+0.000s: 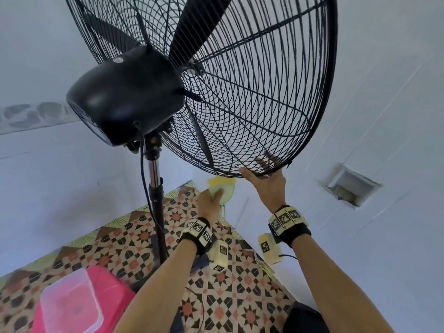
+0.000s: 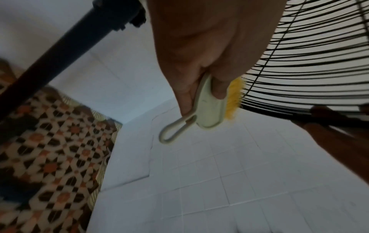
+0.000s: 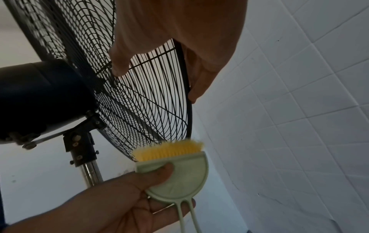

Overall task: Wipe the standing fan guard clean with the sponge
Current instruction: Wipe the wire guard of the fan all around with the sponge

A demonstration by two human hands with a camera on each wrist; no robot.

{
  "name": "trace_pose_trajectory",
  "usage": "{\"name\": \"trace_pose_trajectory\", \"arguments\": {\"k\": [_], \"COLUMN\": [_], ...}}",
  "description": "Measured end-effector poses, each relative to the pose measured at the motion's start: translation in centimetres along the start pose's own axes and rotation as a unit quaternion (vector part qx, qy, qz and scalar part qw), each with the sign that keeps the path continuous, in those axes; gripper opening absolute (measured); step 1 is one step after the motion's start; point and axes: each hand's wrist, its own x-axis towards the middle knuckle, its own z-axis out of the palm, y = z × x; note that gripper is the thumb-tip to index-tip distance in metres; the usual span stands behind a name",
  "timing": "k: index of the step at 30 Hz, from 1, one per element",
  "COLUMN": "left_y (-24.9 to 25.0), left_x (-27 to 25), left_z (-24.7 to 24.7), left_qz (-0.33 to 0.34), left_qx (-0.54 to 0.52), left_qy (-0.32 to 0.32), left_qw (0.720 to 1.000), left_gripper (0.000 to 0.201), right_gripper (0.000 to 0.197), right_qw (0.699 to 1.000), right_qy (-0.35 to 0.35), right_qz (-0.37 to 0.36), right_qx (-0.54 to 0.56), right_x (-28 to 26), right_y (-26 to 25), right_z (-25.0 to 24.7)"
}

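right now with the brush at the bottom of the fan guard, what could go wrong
1. The right hand grips the guard rim with fingertips poking through the wires; they could get pinched or scraped.
2. The left hand holds the brush only at the lower rim, so its yellow bristles may snag in the wires.
3. Pushing on the tilted guard could rock the fan on its pole.

My arms were bare to the wrists. Each wrist wore a black strap (image 1: 296, 233) carrying a row of cream blocks printed with black-and-white square markers (image 1: 285, 217). A cream camera pod (image 1: 268, 248) hung under each strap, marker-tagged too, and a thin black cable (image 1: 289, 256) trailed from the right one.
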Motion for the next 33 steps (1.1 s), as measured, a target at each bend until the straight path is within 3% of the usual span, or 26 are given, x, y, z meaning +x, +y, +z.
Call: {"name": "trace_pose_trajectory", "arguments": {"k": [5, 8, 10, 11, 13, 16, 21, 24, 29, 33], "left_y": [-3.0, -4.6, -4.4, -3.8, -1.8, 0.1, -0.2, -0.6, 0.0, 1.2], "left_x": [1.8, 1.5, 1.7, 1.9, 1.8, 2.1, 0.0, -1.6, 0.4, 1.1], "left_z": [-1.7, -4.2, -4.7, -4.5, -3.1, -0.7, -2.5, -4.0, -2.4, -1.7], "left_qz": [-0.02, -0.046, -0.03, -0.025, -0.029, -0.032, 0.012, 0.011, 0.02, 0.013], "left_qx": [-0.015, -0.081, -0.028, 0.007, 0.049, 0.13, 0.037, -0.015, 0.076, 0.095], "left_qy": [0.012, 0.062, 0.043, 0.013, -0.029, -0.043, -0.005, 0.002, -0.042, -0.019], "left_qw": [1.0, 0.994, 0.998, 1.0, 0.998, 0.99, 0.999, 1.0, 0.996, 0.995], "left_gripper": [0.024, 0.056, 0.069, 0.067, 0.047, 0.037, 0.016, 0.023, 0.03, 0.032], "right_gripper": [0.08, 0.082, 0.082, 0.081, 0.075, 0.066, 0.064, 0.061, 0.056, 0.055], "right_qw": [1.0, 1.0, 0.999, 0.999, 1.0, 1.0, 1.0, 1.0, 1.0, 1.0], "right_qy": [-0.002, 0.002, 0.004, 0.002, 0.0, -0.001, -0.002, 0.007, 0.008, 0.002], "right_qz": [0.002, 0.007, 0.008, 0.008, 0.008, 0.001, -0.002, -0.002, 0.005, 0.005], "right_qx": [0.01, 0.029, 0.034, 0.032, 0.028, 0.022, 0.024, 0.023, 0.019, 0.023], "right_x": [0.0, 0.0, 0.0, -0.1, -0.4, -0.5, -0.1, 0.1, -0.3, -0.2], "right_y": [0.1, 0.5, 0.7, 0.7, 0.5, 0.3, 0.1, 0.4, 0.8, 0.5], "right_z": [0.0, 0.4, 0.5, 0.6, 0.5, 0.3, 0.3, 0.6, 0.5, 0.3]}}
